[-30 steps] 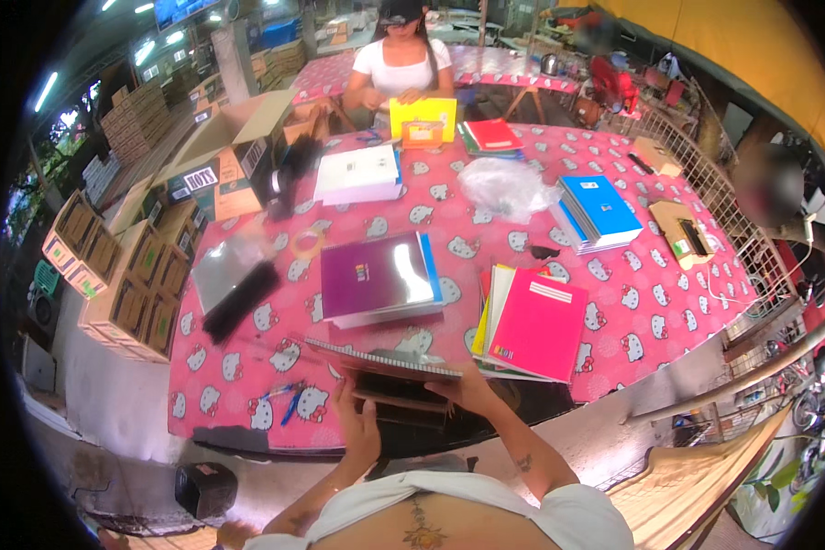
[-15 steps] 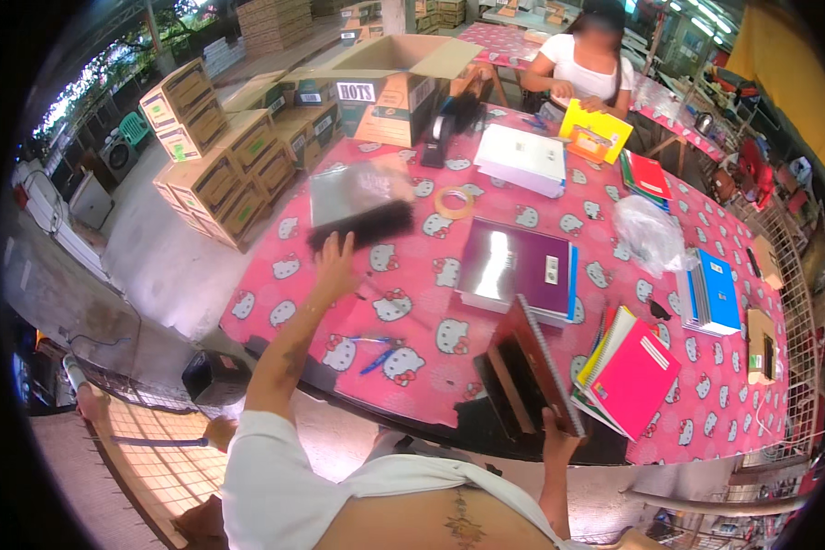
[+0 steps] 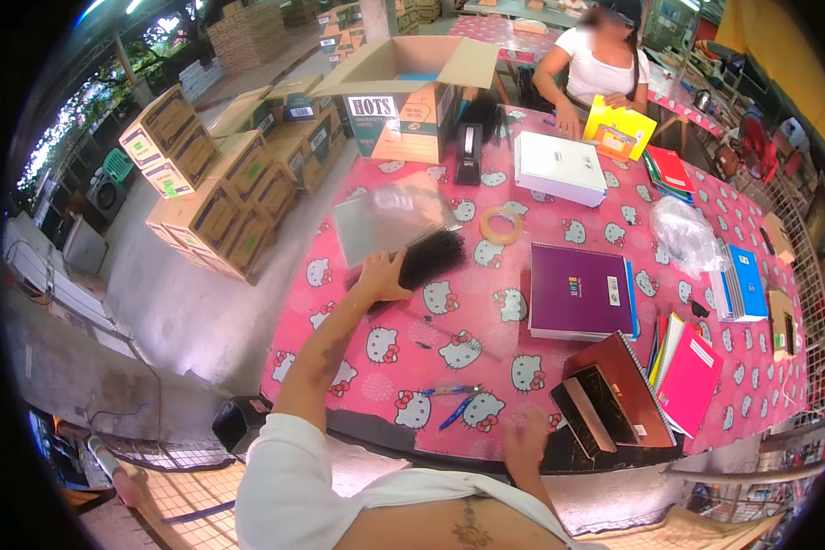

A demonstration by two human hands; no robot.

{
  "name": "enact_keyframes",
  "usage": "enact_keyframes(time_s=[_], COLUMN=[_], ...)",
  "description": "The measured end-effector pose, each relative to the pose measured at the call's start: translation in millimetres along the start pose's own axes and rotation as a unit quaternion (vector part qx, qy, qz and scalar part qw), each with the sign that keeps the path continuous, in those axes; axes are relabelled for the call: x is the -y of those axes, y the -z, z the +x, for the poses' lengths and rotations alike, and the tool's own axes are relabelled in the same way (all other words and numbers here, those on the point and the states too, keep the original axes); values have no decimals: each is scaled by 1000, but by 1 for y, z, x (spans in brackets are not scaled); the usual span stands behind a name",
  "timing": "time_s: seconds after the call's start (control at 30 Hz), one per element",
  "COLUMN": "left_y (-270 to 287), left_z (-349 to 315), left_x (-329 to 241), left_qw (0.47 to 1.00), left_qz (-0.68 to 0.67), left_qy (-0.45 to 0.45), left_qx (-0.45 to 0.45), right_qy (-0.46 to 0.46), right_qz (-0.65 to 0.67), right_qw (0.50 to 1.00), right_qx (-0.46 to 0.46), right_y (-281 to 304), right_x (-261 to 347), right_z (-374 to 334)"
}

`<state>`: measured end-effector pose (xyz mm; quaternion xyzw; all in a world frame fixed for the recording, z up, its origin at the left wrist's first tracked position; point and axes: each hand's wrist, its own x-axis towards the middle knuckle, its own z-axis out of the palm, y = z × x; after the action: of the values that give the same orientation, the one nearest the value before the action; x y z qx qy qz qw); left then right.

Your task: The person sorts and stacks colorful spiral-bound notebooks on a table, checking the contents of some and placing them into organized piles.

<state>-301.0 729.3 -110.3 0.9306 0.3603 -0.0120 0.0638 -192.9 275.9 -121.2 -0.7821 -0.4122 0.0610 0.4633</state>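
My left hand (image 3: 382, 277) is closed around the near end of a bristly bundle of black spiral binding coils (image 3: 435, 257). The bundle lies against clear plastic sheets (image 3: 390, 215). Below it, a single thin coil (image 3: 449, 335) rests on the pink patterned tablecloth. My right hand (image 3: 525, 442), smeared by motion, is low at the table's front edge, apart from a brown spiral-bound notebook (image 3: 628, 385); its fingers are too blurred to read. A dark case-like piece with a brown strip (image 3: 588, 410) leans over that notebook. Pens (image 3: 458, 410) lie left of my right hand.
A purple notebook stack (image 3: 573, 293), a tape roll (image 3: 501, 225), a tape dispenser (image 3: 468, 154) and a white stack (image 3: 559, 165) are on the table. Pink notebooks (image 3: 687, 376) lie at right. A person (image 3: 605, 64) sits beyond, holding a yellow notebook (image 3: 619, 128). An open carton (image 3: 399, 115) stands at the back.
My right hand has let go of the brown notebook and moved left of it. My left hand has closed on the coil bundle, which is turned. The view has shifted.
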Motion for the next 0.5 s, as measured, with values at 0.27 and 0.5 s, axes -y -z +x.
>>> enact_keyframes(time_s=[0.27,0.5], left_y=[-1,58], left_z=[-101,-6], left_x=[-8,3], left_qw=[994,975], left_qz=[-113,-198], left_qy=[9,-19], left_qx=[11,-99], right_qy=[214,202], right_qz=[-173,-130], right_qw=[944,942], right_qx=[185,236], right_y=[-122,-124], right_x=[34,28], right_z=[124,108])
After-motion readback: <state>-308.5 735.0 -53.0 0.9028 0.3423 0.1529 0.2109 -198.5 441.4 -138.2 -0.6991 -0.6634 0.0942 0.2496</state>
